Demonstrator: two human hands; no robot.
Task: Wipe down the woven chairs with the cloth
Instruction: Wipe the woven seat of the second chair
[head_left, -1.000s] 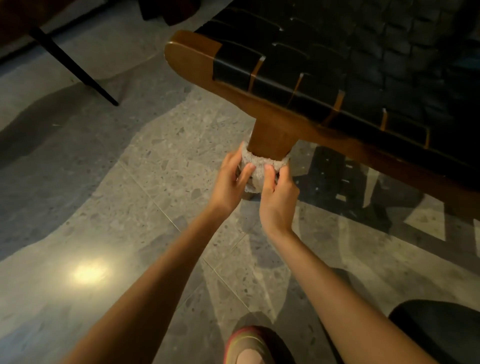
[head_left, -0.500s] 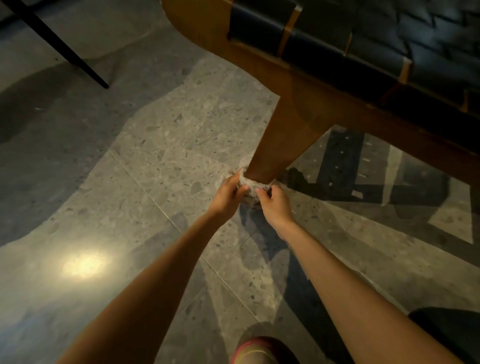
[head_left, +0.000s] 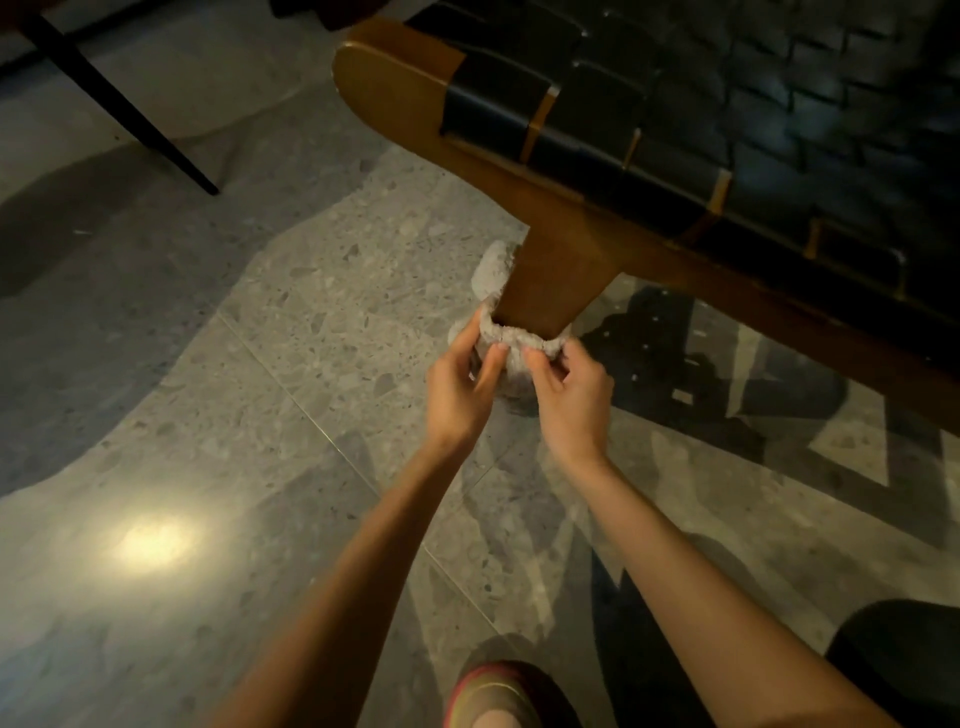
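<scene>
a grey speckled tile floor (head_left: 311, 338) is crossed by thin joints and broad shadows; a warm glare (head_left: 150, 540) is reflected lower left, a slanted black leg (head_left: 130, 111) seen upper left.

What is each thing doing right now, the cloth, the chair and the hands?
Pale fluffy cloth: wrapped around the leg, bunched.
Brown wooden chair leg: lower part ringed by the cloth.
Black woven strap seat: no hand on it.
Left-hand grip: pinches the cloth's rim.
Right-hand grip: pinches the cloth's rim.
</scene>
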